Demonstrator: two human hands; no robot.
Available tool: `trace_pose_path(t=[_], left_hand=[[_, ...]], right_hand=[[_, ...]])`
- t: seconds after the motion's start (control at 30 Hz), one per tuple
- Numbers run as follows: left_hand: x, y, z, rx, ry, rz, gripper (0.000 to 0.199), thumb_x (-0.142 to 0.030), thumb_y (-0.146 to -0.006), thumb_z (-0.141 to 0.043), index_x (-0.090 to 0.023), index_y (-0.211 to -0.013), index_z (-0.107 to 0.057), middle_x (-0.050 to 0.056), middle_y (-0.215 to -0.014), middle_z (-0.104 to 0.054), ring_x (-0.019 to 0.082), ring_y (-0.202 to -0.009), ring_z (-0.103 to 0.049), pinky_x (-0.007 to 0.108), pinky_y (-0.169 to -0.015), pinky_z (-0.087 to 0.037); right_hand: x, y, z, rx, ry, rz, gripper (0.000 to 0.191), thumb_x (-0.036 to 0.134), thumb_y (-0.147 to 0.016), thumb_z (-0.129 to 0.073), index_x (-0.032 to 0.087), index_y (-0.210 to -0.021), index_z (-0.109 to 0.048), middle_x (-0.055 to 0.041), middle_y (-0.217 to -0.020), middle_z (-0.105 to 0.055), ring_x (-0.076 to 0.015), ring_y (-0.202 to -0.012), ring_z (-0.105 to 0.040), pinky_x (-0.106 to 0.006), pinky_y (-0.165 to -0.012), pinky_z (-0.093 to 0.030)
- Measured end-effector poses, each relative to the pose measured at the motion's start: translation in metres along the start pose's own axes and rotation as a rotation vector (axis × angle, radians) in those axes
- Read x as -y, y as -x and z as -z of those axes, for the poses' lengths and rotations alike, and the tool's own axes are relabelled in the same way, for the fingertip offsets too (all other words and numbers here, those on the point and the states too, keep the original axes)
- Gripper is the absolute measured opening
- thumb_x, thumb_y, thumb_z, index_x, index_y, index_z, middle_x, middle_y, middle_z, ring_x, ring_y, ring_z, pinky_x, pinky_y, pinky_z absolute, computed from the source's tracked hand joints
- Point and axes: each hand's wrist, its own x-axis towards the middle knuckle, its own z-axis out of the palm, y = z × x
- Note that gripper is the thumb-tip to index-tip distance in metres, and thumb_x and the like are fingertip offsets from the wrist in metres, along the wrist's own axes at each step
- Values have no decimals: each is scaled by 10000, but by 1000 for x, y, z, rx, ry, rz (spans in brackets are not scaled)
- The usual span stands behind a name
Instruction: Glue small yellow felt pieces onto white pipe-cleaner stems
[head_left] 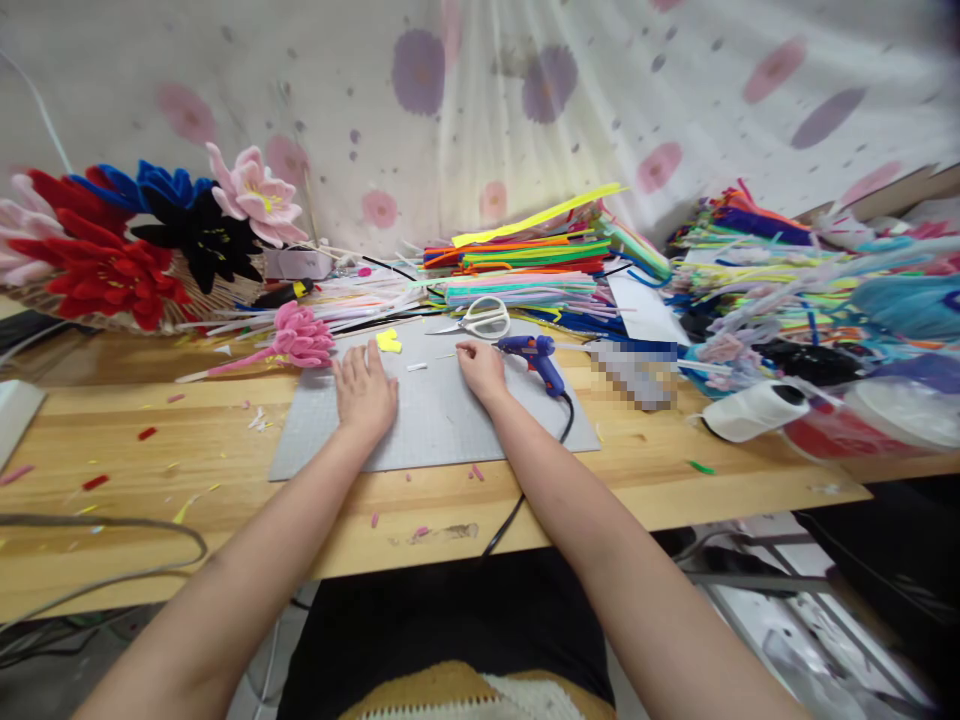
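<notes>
pink flower [300,338] at left appears formed; yellow pieces [388,341] lie unattached. left hand [366,393] spreads flat, nothing visibly held; right hand [481,370] curls (grip on thin strip [445,355] cannot be told).

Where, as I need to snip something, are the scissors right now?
In the head view, the scissors lie near the middle, at the far edge of the mat, just beyond the right hand and left of the glue gun.

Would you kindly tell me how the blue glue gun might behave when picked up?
The glue gun looks rigid, likely keeping its shape. Its black cord may tug behind. Its angled handle makes rolling seem unlikely.
</notes>
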Motion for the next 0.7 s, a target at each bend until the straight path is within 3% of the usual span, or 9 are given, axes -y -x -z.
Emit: trace_pose_path(t=[0.13,0.27,0.37,0.47,0.53,0.6,0.7], left_hand=[[30,-4,5,-17,-8,-35,572,-209,-808,-419,-59,-1352,-324,222,-1340,-398,320,-1277,-321,494,-1051,-232],[45,-1,13,42,14,-168,458,-107,-812,-337,-105,-1246,-483,177,-1278,-487,274,-1192,-430,393,-974,-355],[42,0,21,106,48,-161,417,-177,-846,-342,-139,-1230,-500,136,-1105,-614,245,-1049,-543,362,-885,-411],[32,-6,28,173,2,40,417,-379,-875,-333,-186,-1179,-543,114,-862,-674,267,-853,-619,386,-760,-438],[25,-13,29,204,13,108,392,-389,-873,-332,-204,-1112,-582,105,-838,-677,269,-837,-624,381,-744,-432],[20,-20,27,178,102,162,398,-327,-848,-400,-213,-1216,-499,84,-869,-677,247,-858,-620,356,-752,-428],[12,-26,18,105,237,104,532,-260,-777,-511,-191,-1294,-404,86,-993,-653,217,-937,-594,315,-790,-418]], right_hand=[[-2,6,1,-1,-31,78,282,267,-801,-471,184,-1000,-652,-22,-791,-653,-144,-763,-578,-252,-739,-426],[4,15,-1,19,-57,139,253,284,-799,-497,196,-996,-629,-8,-763,-636,-139,-733,-566,-251,-714,-419],[7,20,-4,33,-90,182,242,283,-815,-485,205,-1009,-606,-7,-786,-648,-139,-741,-576,-255,-718,-417],[7,22,-4,58,-115,195,234,254,-826,-462,211,-1015,-591,-2,-774,-655,-141,-744,-588,-260,-726,-418],[6,23,-3,58,-119,185,233,240,-822,-461,213,-1018,-585,0,-774,-657,-142,-752,-592,-264,-732,-419],[6,23,-3,35,-118,179,239,224,-806,-476,214,-1022,-577,-2,-823,-659,-139,-765,-590,-266,-735,-421],[7,23,-3,22,-117,172,250,217,-775,-514,224,-1018,-571,3,-870,-653,-131,-766,-584,-265,-736,-425]])
